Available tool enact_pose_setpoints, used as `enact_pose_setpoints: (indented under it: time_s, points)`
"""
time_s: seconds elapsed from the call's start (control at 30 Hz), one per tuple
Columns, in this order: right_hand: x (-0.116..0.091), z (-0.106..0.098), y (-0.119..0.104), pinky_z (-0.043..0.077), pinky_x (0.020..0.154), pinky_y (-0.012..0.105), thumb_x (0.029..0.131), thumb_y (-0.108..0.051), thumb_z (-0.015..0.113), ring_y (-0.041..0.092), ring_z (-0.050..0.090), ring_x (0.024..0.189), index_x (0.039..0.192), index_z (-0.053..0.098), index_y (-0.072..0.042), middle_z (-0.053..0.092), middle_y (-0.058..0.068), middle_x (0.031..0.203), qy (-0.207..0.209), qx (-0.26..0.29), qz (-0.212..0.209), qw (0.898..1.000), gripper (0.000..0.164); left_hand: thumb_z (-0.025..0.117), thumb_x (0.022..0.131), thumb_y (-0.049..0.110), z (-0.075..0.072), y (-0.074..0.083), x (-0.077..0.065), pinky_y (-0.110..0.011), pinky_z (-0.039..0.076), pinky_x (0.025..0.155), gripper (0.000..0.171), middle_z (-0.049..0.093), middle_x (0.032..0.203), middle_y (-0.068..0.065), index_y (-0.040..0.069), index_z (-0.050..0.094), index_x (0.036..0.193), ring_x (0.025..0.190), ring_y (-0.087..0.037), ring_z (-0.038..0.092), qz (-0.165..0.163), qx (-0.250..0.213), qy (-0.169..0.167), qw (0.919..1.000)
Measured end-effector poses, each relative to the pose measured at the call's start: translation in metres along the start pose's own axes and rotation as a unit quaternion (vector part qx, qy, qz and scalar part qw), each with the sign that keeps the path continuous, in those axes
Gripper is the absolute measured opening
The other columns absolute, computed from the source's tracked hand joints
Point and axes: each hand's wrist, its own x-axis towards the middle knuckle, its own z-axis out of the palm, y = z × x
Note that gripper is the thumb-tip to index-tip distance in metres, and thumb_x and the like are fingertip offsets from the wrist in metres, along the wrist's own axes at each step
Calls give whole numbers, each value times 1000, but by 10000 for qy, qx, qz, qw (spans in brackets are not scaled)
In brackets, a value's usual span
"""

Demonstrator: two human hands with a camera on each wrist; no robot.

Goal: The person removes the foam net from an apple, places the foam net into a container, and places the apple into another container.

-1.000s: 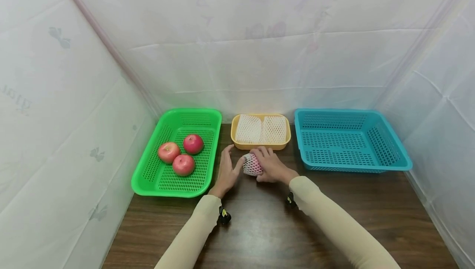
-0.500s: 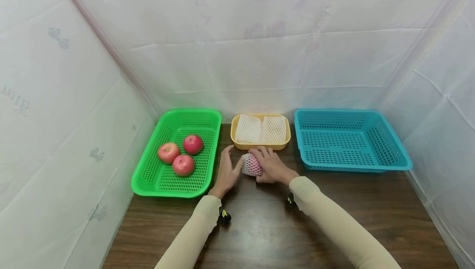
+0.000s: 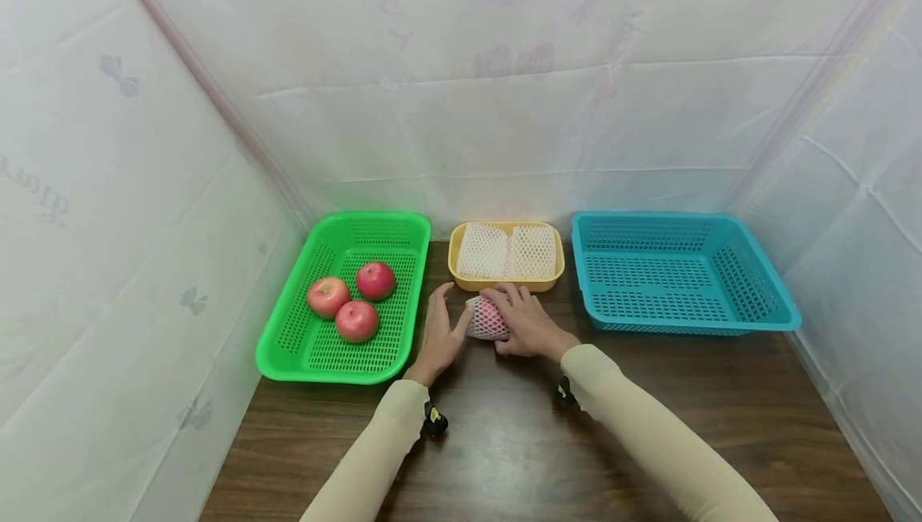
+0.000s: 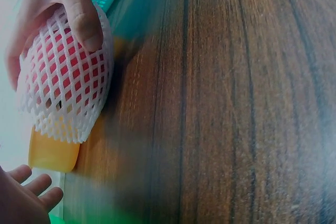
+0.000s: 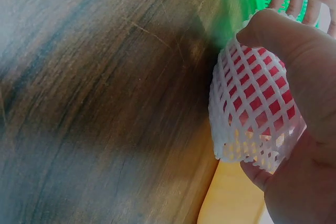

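An apple in a white foam net sleeve (image 3: 487,319) lies on its side on the table, just in front of the yellow tray. My right hand (image 3: 529,322) grips it from the right, its thumb (image 5: 273,30) pressing on the netting. Red skin shows through the mesh, and the sleeve's loose end (image 4: 65,129) points left in the head view. Beside that end is my left hand (image 3: 441,336), fingers loosely extended; in the left wrist view its fingers (image 4: 39,184) stand apart from the sleeve. Its thumb is near the netting, and I cannot tell whether it touches.
At the left, a green basket (image 3: 327,375) holds three bare apples (image 3: 357,321). The small yellow tray (image 3: 506,285) at the back holds flat white foam nets (image 3: 483,250). A blue basket (image 3: 691,322) stands at the right. White sheeting (image 3: 432,130) walls the brown table (image 3: 504,442).
My right hand's fingers and the netted apple have shifted slightly left, closer to my left hand. The left hand has barely moved.
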Motion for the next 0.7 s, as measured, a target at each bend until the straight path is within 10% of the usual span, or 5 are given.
enact_pose_setpoints:
  time_s: [0.7]
  points:
    - [-6,-8,-5,42,102,56,78,-33,90,37,39,129,158,36,-17,33,15,153,352,-93,-37,9993,98,59,103,38,-3,-5,-3,-55,31,118,66,36,157,-19,4,33,154,145,-36,36,-100,66,-34,9999]
